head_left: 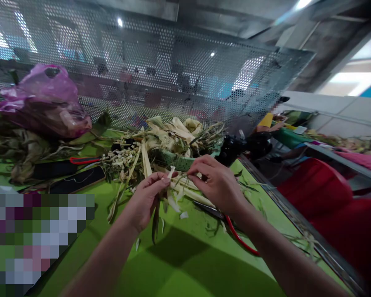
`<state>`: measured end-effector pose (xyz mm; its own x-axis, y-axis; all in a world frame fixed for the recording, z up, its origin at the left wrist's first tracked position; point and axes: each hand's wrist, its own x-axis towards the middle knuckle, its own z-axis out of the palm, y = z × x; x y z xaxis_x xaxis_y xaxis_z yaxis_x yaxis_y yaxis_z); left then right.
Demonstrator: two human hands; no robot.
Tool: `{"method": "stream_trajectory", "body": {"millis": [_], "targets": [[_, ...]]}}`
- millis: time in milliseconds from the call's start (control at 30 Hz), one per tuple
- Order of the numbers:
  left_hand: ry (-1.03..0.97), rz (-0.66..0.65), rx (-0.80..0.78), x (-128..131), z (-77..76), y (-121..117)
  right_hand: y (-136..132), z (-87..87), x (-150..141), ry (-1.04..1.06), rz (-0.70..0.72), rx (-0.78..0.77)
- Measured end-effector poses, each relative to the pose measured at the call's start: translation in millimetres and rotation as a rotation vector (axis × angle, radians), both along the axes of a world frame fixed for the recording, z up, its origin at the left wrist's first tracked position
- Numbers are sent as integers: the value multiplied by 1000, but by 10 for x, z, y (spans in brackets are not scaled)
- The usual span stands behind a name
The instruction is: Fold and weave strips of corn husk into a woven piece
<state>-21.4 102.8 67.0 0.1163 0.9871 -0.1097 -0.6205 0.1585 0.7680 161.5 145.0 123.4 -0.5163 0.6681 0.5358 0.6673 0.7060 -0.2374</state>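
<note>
My left hand (148,194) is closed, pinching a pale strip of dried corn husk (172,171) between thumb and fingers. A little to its right, my right hand (218,181) pinches the end of a thin greenish husk strand (183,178) running toward the left hand. Scissors with a red handle (236,237) lie partly under my right hand and forearm. Behind both hands, a green basket (176,160) is heaped with dried husks (176,136). Loose husk strips and small scraps (184,215) lie around and below the hands on the green tabletop (160,268).
On the left are a purple plastic bag (46,103), a dark phone-like slab (78,180) and a red-handled tool (83,160). A perforated metal screen (160,74) stands behind. Red chairs (318,194) are beyond the table's right edge, with another person (270,119) farther off.
</note>
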Motion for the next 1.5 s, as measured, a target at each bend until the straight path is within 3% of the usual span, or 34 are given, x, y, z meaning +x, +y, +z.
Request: {"method": "stream_trajectory", "body": {"millis": [100, 267, 433, 600, 667, 733, 900, 967, 1033, 1133, 1233, 1333, 1500], "targets": [[4, 14, -16, 5, 1, 16, -4, -32, -40, -93, 11, 52], [73, 4, -46, 72, -49, 39, 1, -137, -62, -61, 49, 19], [116, -21, -31, 104, -73, 31, 24, -172, -51, 140, 118, -209], [169, -18, -36, 95, -83, 38, 87, -182, -15, 352, 151, -631], [181, 10, -43, 90, -87, 44, 117, -173, 13, 361, 175, -730], [179, 42, -47, 85, -87, 47, 146, -153, 55, 294, 143, -668], [185, 74, -38, 80, -75, 39, 197, -102, 165, 39, -37, -346], [209, 72, -22, 81, -75, 36, 190, -107, 159, 70, -53, -350], [232, 52, -5, 83, -80, 34, 163, -138, 107, 198, 27, -552], [262, 34, 13, 88, -88, 33, 110, -216, -13, 413, 223, -1003], [288, 43, 11, 91, -90, 35, 87, -286, -94, 532, 324, -1204], [318, 40, 12, 93, -93, 42, 101, -311, -100, 503, 334, -1181], [428, 53, 107, 100, -103, 63, 98, -312, -92, 478, 228, -908]]}}
